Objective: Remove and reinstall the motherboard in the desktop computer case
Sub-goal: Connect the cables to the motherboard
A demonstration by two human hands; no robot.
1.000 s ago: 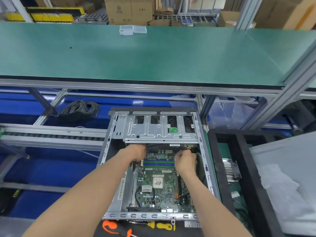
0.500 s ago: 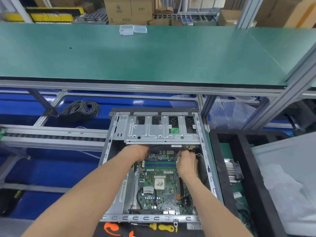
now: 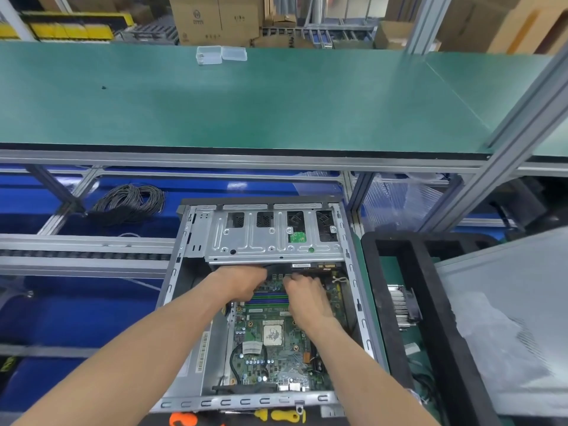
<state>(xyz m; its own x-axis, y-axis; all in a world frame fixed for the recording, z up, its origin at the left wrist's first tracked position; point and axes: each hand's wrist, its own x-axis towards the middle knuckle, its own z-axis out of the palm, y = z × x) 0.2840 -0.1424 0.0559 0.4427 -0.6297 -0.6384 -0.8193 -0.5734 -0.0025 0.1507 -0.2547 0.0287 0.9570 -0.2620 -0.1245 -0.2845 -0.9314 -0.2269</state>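
The motherboard point(image 3: 270, 342) is lying inside the open case point(image 3: 196, 348). Its far edge is being reached by both hands point(image 3: 242, 285) point(image 3: 304, 295) with curled fingers; the grip cannot be told.

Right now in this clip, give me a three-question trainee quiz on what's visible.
1. True or false: the green motherboard lies inside the open grey metal computer case.
2. Which hand is nearer the bundle of coiled black cable: A left hand, B right hand?
3. Fill in: the two small clear plastic boxes sit on the ____ bench top.

Key: 1 true; 2 A; 3 green.
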